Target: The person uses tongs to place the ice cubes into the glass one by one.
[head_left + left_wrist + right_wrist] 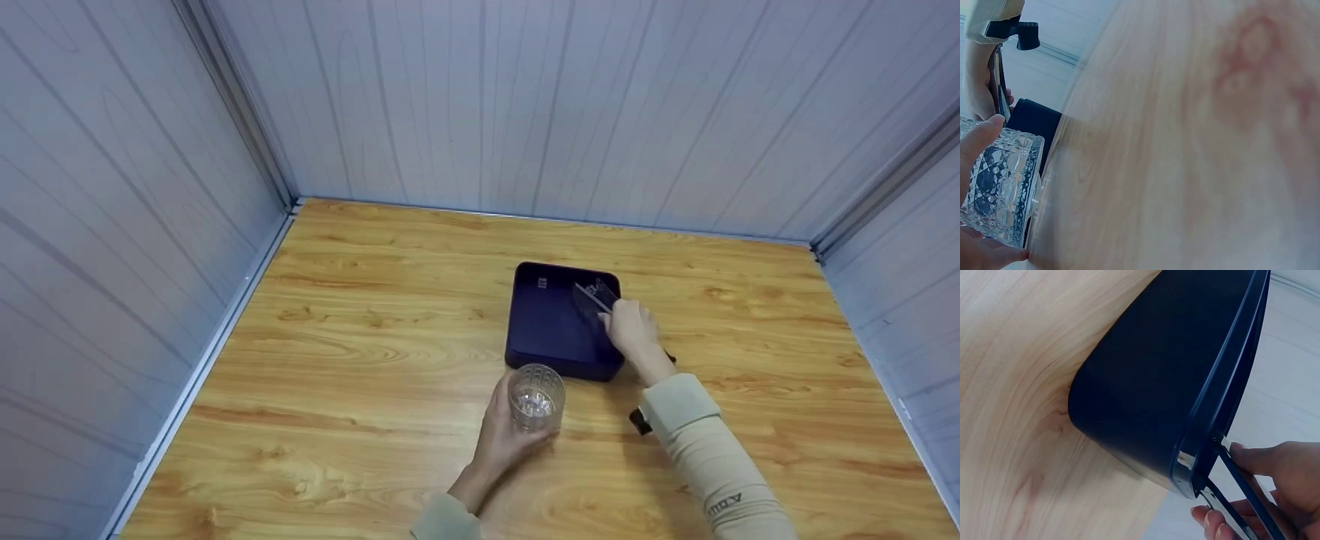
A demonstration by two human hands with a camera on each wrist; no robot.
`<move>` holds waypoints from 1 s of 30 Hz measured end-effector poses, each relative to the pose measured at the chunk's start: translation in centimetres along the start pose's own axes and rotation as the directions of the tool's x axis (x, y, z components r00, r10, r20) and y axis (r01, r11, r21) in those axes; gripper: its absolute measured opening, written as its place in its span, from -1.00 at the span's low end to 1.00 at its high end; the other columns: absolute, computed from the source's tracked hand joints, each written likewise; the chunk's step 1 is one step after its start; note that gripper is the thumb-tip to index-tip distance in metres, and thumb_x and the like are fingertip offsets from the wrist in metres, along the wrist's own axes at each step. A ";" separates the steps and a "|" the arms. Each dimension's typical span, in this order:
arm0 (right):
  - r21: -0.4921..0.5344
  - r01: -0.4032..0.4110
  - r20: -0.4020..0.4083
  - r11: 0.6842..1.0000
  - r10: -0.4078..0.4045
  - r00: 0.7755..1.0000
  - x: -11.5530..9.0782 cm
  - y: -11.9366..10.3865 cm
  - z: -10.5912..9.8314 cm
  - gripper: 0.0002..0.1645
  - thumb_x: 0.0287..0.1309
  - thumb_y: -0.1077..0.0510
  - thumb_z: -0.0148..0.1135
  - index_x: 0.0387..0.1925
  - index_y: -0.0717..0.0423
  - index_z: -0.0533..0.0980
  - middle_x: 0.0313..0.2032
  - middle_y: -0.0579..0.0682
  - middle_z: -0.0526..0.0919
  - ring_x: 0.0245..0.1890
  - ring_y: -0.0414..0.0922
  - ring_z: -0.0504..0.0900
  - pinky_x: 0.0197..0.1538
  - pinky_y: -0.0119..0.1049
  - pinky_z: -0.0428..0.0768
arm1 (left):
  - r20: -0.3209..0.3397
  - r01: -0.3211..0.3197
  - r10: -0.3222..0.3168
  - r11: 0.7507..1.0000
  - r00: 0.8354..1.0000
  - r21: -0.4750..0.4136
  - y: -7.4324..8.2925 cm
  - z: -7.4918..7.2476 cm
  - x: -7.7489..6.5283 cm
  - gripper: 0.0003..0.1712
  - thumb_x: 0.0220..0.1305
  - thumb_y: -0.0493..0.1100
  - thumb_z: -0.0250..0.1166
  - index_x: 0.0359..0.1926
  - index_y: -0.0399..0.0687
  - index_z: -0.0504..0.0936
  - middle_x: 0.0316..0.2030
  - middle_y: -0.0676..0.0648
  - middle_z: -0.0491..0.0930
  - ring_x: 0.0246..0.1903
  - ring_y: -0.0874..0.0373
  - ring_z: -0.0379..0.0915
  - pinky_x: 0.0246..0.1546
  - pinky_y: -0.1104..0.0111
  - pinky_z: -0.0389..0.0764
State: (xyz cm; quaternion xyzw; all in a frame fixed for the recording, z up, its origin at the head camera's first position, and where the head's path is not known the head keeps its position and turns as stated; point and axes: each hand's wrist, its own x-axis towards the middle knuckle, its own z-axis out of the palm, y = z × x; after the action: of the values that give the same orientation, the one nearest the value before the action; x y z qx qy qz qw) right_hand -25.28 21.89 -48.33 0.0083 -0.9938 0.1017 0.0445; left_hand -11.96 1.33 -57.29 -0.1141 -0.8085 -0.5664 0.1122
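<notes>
A dark blue rectangular box [568, 367] stands on the wooden table. My right hand [631, 328] is over its right side, gripping black-and-silver tongs [1244, 486], whose thumb and finger sides lie apart and whose tips reach into the box. Near those tips lies a small clear, shiny piece [592, 289], too small to tell exactly. A similar small piece [542, 283] lies in the box's far left part. My left hand [499, 431] holds a clear patterned glass [537, 394] upright at the box's front edge, fingers and thumb around its sides.
The wood-grain table [360, 360] spreads around the box. Pale panel walls [465, 105] enclose it at the back and both sides. A black wrist camera [640, 421] sits under my right sleeve.
</notes>
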 end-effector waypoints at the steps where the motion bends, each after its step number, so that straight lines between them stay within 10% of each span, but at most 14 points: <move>1: 0.000 -0.001 -0.001 1.000 0.001 1.000 0.0 0.0 0.0 -0.59 0.06 0.06 0.17 -0.48 0.43 0.52 -0.47 0.38 0.55 -0.49 0.27 0.53 -0.53 0.04 0.53 | -0.003 -0.004 0.004 1.000 1.000 -0.001 0.0 0.0 0.0 0.17 -0.40 -0.02 0.54 0.23 -0.29 0.08 0.09 -0.13 0.30 0.10 0.00 0.24 0.11 0.18 0.31; 30: -0.002 -0.016 -0.011 1.000 0.016 1.000 0.4 0.1 0.3 -0.70 0.05 0.13 0.17 -0.41 0.38 0.52 -0.39 0.36 0.57 -0.38 0.29 0.53 -0.45 0.13 0.51 | 0.010 0.007 -0.007 1.000 1.000 -0.023 0.0 0.0 0.1 0.20 -0.40 -0.04 0.53 0.24 -0.29 0.04 0.12 -0.13 0.27 0.12 0.01 0.21 0.15 0.19 0.26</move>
State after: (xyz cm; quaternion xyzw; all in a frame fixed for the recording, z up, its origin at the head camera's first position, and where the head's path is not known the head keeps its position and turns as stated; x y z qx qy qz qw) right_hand -25.73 21.89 -48.62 -0.0001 -0.9936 0.1013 0.0494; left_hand -12.01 1.31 -57.27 -0.1153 -0.8029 -0.5754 0.1049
